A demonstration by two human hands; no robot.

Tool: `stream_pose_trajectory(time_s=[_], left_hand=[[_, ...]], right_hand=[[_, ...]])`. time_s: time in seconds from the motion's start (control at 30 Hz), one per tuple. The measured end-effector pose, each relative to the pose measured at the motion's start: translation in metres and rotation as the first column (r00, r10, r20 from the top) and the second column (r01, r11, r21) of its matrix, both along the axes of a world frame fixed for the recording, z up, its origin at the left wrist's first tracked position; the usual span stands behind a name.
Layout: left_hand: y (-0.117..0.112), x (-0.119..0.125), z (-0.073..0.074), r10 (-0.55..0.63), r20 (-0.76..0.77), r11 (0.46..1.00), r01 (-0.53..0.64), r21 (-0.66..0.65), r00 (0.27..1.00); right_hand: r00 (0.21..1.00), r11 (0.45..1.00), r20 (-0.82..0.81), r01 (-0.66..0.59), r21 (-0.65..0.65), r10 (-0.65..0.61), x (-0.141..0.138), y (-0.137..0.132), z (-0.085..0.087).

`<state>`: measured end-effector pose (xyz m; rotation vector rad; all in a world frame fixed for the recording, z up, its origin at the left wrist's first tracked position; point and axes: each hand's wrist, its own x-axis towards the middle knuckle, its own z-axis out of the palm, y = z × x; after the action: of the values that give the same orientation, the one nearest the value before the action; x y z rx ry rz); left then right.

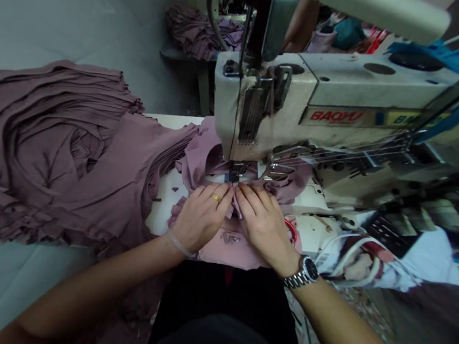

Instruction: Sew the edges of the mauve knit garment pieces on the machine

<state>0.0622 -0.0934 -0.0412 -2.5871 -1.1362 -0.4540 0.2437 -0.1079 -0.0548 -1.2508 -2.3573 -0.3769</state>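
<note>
Both my hands meet just in front of the presser foot (235,173) of a sewing machine (269,97). My left hand (204,213), with a gold ring, presses its fingers onto mauve fabric (201,156) on the machine bed. My right hand (263,218), a metal watch at its wrist, has its fingers closed on the same fabric, and a folded edge shows between the two hands. The cloth curves round behind the foot on both sides. My fingertips hide part of the seam. Red-handled scissors (291,231), or a similar red loop, show beside my right hand.
A big pile of mauve fabric pieces (46,138) covers the left side. White bands and cloth scraps (361,263) lie at the right. Threads (349,151) run along the machine arm. Another mauve pile (194,31) rests on a stand behind.
</note>
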Motion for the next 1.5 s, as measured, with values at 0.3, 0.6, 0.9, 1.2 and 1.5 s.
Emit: stream_pose_trajectory(time_s=[0.3,0.6,0.9,1.2,1.5], left_hand=[[0.002,-0.003,-0.002,-0.005,0.044,0.998,0.008,-0.064,0.999],[0.005,-0.005,-0.004,0.011,0.023,0.996,-0.009,-0.093,1.000],[0.013,-0.003,0.002,0.028,0.015,0.994,-0.027,-0.103,0.999],[0.023,-0.018,0.002,-0.178,0.070,0.981,0.182,-0.062,0.982],[0.025,-0.018,0.006,-0.197,0.062,0.980,0.199,-0.024,0.978]], right_hand=[[0.999,1.000,0.037,0.006,0.009,-0.006,0.002,0.001,0.003],[1.000,1.000,0.014,-0.025,0.004,0.025,0.005,0.005,0.001],[1.000,0.996,0.003,0.031,-0.089,-0.031,-0.001,0.015,0.004],[0.989,0.995,-0.134,-0.069,-0.071,0.060,0.002,0.012,0.004],[0.977,0.992,-0.206,-0.076,-0.099,0.054,0.001,0.013,0.007]])
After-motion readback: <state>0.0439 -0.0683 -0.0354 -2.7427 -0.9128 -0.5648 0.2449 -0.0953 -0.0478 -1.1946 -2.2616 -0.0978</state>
